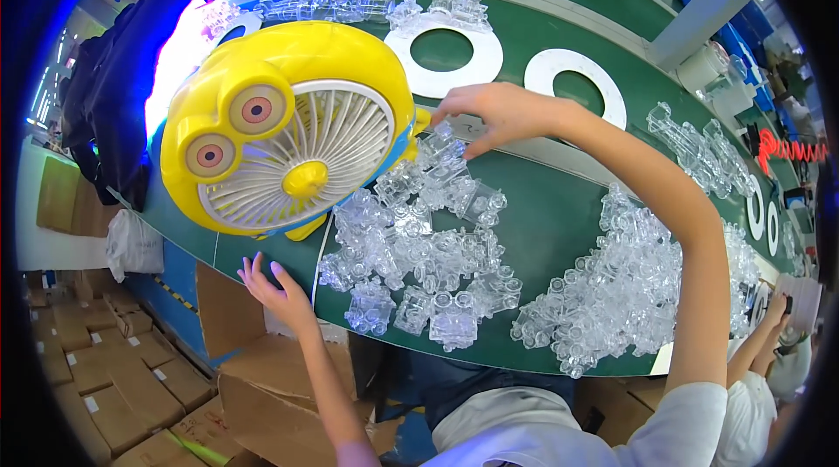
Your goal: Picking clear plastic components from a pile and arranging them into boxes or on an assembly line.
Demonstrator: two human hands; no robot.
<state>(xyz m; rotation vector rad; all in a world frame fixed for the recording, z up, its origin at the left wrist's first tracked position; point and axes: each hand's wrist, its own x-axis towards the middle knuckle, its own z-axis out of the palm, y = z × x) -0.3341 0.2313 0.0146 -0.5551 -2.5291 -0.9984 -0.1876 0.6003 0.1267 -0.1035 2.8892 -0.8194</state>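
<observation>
White sleeves [559,432] at the lower edge lie closest to the lens, and both bare forearms rise from them toward a green work table [559,205].

Far left, below the table, brown cardboard boxes [114,371] sit stacked on the floor. A dark garment [114,91] hangs at the table's upper left end. Beside it stands a yellow desk fan [280,126] with two round cartoon eyes and a white grille, tilted toward the person.

Just below the fan, the left hand [275,288] rests at the table's near edge with its fingers spread wide, holding nothing; its fingertips are near the fan's base, though contact cannot be told.

Right of that hand lies a pile of clear plastic toy parts [419,249], filling the middle of the table between the two hands. The right hand [489,113] reaches across to the pile's top end, just beside the fan's right edge, fingers curled down and narrowed onto one clear part [441,139]; whether it is gripped or only touched cannot be told.

Beyond the hand lie two white rings [481,69], and more clear parts sit along the far edge. Further right, past the forearm, is a second heap of clear parts [629,283]. At the far right, another person's arm [760,336] shows beside a red coiled cable [791,151].
</observation>
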